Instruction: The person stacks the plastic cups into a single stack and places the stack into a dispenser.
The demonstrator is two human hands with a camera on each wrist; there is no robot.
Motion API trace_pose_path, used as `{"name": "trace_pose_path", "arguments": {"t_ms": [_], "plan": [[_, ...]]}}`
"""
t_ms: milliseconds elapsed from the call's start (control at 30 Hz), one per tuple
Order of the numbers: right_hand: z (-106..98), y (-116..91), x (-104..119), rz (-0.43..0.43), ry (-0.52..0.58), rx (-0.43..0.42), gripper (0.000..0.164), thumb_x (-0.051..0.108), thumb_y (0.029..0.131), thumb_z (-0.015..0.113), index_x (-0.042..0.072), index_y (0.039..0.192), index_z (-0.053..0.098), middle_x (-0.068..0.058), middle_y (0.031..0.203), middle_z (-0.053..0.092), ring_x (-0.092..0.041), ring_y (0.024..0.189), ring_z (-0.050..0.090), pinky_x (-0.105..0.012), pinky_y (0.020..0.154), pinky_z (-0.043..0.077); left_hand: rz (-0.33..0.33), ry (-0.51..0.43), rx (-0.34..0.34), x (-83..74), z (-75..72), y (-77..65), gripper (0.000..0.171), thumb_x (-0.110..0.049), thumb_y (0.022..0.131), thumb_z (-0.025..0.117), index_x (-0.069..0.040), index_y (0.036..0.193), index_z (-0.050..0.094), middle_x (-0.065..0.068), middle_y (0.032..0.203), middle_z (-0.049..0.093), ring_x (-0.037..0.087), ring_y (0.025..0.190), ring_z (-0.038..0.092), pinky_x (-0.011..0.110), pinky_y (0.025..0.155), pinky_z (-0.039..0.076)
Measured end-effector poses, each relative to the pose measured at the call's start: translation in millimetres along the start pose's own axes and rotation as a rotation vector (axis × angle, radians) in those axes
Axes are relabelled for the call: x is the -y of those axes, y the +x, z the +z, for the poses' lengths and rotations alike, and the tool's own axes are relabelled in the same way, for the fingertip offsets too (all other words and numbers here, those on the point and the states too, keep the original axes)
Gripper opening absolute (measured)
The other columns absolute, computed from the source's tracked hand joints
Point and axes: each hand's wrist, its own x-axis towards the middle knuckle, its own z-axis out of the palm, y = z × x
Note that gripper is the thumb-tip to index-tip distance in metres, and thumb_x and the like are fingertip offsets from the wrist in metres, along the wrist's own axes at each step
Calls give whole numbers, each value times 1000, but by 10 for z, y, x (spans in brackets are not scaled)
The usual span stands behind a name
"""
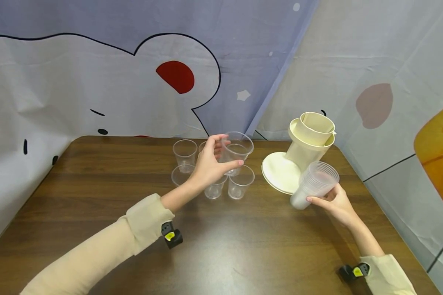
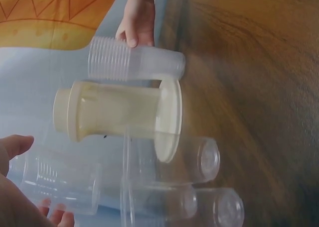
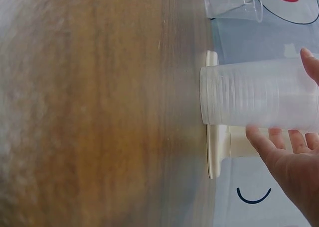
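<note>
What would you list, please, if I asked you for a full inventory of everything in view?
Standing cups: at least five, clear, grouped toward the table's back; some are partly hidden.
Raised cup: one, clear, between the left thumb and fingers, above the standing cups.
Cup stack: one, translucent whitish, in the right hand; cups too nested to count.
Round-based holder: one, cream, back right of the table.
Table: one, brown wood-grain, beneath everything.
Printed cloth: one backdrop, blue-grey and white with red and orange shapes, behind the table.
Wrist cameras: two, black and yellow, at the cuffs.
Sleeves: two, cream, on the forearms.
Left hand: one, at the raised cup.
Right hand: one, holding the stack.
</note>
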Motion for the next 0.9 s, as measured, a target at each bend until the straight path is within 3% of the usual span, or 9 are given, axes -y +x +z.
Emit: {"name": "trace_pose_path", "arguments": {"t_ms": [900], "plan": [[-12,-28,11,0,-3,-7,65,-18,77,65,15,129,45,9,113,59,1,98,62,-14,78,54,32,-49,57,-85,446,3,70,-13,73,82,-10,134,48,11,127,56,24,118,52,36,102,47]]}}
